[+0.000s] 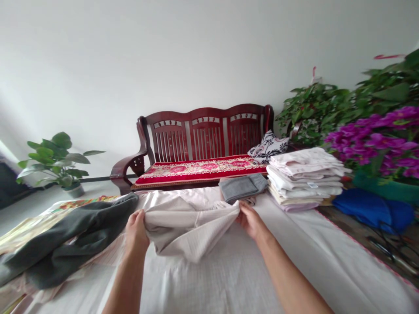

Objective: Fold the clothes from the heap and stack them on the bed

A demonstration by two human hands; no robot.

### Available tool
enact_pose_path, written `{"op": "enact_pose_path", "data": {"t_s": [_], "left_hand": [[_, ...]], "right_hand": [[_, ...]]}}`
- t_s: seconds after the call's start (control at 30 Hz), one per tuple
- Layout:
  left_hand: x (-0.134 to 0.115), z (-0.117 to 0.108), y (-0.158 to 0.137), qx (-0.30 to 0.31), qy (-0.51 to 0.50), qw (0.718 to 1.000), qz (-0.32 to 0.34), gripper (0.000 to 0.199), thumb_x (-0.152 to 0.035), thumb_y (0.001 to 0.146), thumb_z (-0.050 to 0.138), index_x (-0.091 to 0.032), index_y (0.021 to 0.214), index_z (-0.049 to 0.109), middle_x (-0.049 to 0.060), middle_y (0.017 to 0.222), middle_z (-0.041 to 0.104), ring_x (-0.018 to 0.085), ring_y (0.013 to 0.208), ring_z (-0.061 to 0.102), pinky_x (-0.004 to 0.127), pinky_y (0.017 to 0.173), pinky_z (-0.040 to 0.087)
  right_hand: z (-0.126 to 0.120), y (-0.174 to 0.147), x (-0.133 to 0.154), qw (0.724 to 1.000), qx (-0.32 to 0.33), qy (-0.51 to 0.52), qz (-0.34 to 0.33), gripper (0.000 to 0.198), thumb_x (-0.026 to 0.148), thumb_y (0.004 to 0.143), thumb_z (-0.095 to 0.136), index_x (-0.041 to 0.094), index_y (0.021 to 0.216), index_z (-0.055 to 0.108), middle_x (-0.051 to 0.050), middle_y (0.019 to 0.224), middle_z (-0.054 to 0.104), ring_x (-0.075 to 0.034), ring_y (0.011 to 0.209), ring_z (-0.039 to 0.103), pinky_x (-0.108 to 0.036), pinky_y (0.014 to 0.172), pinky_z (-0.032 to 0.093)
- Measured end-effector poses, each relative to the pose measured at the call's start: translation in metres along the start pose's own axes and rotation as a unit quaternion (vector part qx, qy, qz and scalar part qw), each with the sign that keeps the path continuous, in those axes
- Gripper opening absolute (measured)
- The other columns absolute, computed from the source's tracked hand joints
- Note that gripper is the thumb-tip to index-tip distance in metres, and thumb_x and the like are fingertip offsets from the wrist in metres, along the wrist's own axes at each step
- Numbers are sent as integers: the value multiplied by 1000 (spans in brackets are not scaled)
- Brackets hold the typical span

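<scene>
A light beige garment [193, 226] is stretched between my two hands above the cloth-covered table [216, 283]. My left hand [135, 226] is closed on its left edge. At the opposite end, my right hand [248, 218] pinches the upper right corner. The fabric sags in the middle, with a fold hanging toward me; which kind of garment it is I cannot make out. Just beyond my right hand lies a folded grey garment [242, 187]. To its right rises a stack of folded pale clothes [306, 179].
Dark green clothing [72, 240] lies loosely heaped at the left over other pale fabric. A wooden bench [203, 131] with a red runner and a patterned cushion [269, 147] stands behind the table. Purple flowers [382, 139] and blue cloth [373, 209] are at the right, a potted plant [62, 161] at the left.
</scene>
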State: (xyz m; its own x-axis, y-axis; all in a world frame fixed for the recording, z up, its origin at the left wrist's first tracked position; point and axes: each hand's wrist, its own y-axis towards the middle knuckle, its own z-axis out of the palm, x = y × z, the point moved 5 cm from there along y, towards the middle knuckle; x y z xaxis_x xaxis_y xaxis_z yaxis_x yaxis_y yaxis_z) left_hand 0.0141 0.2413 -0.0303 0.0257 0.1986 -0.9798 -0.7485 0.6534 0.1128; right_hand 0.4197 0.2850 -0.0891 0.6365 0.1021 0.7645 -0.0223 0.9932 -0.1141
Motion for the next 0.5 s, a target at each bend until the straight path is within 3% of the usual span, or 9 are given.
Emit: {"op": "enact_pose_path", "data": {"t_s": [0.07,0.1,0.13,0.2,0.27,0.33,0.4,0.43,0.5], "left_hand": [[-3,8,-10,109,116,987,33,38,-48,67,66,-17,89,67,1,78,65,20,75,61,32,69,51],[-5,16,-18,193,172,965,52,45,-51,66,67,-17,96,69,4,87,67,23,84,63,34,75,52],[-6,26,-29,288,225,928,77,52,-53,66,68,-18,104,70,7,98,68,25,95,64,35,84,51],[-5,40,-56,461,316,822,111,67,-54,65,73,-21,123,66,10,122,64,30,114,59,38,99,46],[-2,47,-81,556,406,712,138,81,-51,60,79,-28,136,59,10,139,55,34,129,51,43,109,39],[2,51,-98,562,502,633,174,85,-46,55,82,-32,136,59,11,145,50,40,134,44,50,110,34],[3,56,-107,523,572,595,213,64,-36,59,78,-29,122,68,13,140,53,42,129,48,51,104,38],[3,59,-109,501,588,593,226,47,-30,64,73,-27,111,71,13,133,58,40,123,54,48,99,42],[2,61,-107,456,583,630,235,26,-17,70,58,-23,92,71,11,113,66,31,105,63,38,85,45]], "right_hand": [[-5,1,-11,999,-14,-31,34,22,33,74,78,25,89,65,4,71,69,-14,63,64,-26,58,52],[-6,2,-15,998,-19,-41,40,23,33,76,77,25,94,65,3,73,69,-14,64,64,-27,59,53],[-7,2,-17,998,-22,-47,38,25,34,77,75,25,98,65,3,75,70,-15,64,65,-27,59,53],[-9,3,-18,998,-24,-52,28,28,34,77,74,26,102,64,3,78,71,-15,66,66,-28,61,55],[-11,4,-17,998,-23,-53,23,29,32,77,75,25,102,63,2,78,71,-16,68,67,-29,62,56],[-12,4,-15,998,-19,-50,27,28,29,76,75,24,101,64,1,79,72,-16,68,68,-29,63,56],[-13,4,-14,999,-13,-42,26,27,27,75,76,23,99,65,0,79,73,-16,69,68,-29,64,56],[-14,3,-14,999,-11,-35,24,26,26,75,75,23,99,65,0,80,74,-16,69,69,-29,65,57],[-15,3,-13,1000,-7,-17,21,24,23,75,75,23,98,67,-1,81,74,-16,70,70,-29,66,57]]}}
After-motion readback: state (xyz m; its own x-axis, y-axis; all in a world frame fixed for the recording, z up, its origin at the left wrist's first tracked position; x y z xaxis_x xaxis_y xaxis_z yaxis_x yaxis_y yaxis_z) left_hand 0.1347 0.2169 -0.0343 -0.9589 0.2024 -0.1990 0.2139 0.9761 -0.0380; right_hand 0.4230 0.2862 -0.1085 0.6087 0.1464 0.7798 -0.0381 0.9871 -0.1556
